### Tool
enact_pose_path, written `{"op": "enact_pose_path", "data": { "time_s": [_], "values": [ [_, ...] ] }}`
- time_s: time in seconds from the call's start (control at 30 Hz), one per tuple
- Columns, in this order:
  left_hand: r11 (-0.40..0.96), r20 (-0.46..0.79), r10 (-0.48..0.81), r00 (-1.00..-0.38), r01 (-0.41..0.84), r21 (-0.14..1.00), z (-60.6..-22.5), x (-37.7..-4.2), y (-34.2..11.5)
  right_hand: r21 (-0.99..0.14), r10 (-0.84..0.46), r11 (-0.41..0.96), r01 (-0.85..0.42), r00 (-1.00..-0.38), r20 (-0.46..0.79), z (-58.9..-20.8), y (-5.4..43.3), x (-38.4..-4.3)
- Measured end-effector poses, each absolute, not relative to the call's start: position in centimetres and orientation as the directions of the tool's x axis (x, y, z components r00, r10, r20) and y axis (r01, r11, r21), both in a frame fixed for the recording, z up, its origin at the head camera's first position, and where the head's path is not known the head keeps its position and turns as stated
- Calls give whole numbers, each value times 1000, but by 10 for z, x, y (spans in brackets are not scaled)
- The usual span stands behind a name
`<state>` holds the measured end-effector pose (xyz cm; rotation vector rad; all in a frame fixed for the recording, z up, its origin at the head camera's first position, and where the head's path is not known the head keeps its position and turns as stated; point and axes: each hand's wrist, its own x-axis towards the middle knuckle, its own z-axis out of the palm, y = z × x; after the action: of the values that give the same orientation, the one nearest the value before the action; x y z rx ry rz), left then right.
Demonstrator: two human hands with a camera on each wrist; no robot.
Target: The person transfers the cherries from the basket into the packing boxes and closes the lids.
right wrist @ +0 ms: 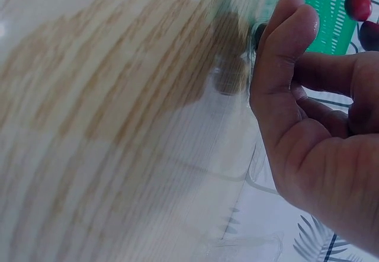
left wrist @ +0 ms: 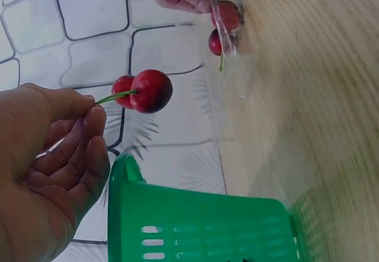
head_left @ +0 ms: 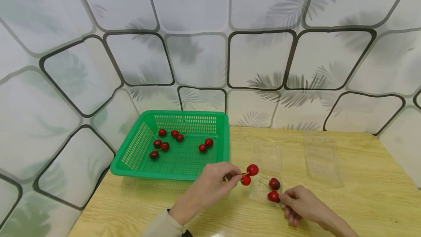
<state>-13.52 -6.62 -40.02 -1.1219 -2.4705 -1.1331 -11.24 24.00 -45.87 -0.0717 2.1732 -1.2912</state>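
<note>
My left hand point(head_left: 213, 182) pinches the thin green stems of a pair of red cherries point(head_left: 252, 170) between thumb and fingertips. In the left wrist view, the two cherries point(left wrist: 151, 91) hang in the air, one partly behind the other. A clear plastic clamshell box point(head_left: 258, 194) lies unfolded on the table below them. Inside its nearer half sit two cherries point(head_left: 274, 183), one with a curved stem showing. My right hand point(head_left: 304, 206) grips the near right edge of this box with thumb and fingers, beside the lower cherry.
A green slotted basket point(head_left: 148, 173) stands at the left with several cherries point(head_left: 165, 146) scattered inside. Another clear plastic box point(head_left: 323, 160) lies to the right on the wooden table point(head_left: 371, 178). A patterned wall covering point(head_left: 260, 61) rises behind the table.
</note>
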Motion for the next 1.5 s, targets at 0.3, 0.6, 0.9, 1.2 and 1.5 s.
{"op": "enact_pose_path", "data": {
  "time_s": [0.3,0.6,0.9,1.2,1.5],
  "values": [
    [430,421,599,-682,717,549,-409,-131,-52,-815,-341,524,248,-816,-467,-461,239,-113],
    [428,389,629,-673,718,549,-415,-127,-42,-819,-350,521,241,-815,-463,-459,240,-113],
    [475,395,595,-700,703,529,-430,-119,-26,-831,-372,503,235,-810,-454,-459,242,-113],
    [515,409,538,-737,672,533,-447,-115,-15,-834,-380,496,241,-804,-458,-460,242,-114],
    [525,335,493,-803,581,622,-460,-119,-4,-818,-358,517,253,-804,-475,-459,242,-114]
  ]
}}
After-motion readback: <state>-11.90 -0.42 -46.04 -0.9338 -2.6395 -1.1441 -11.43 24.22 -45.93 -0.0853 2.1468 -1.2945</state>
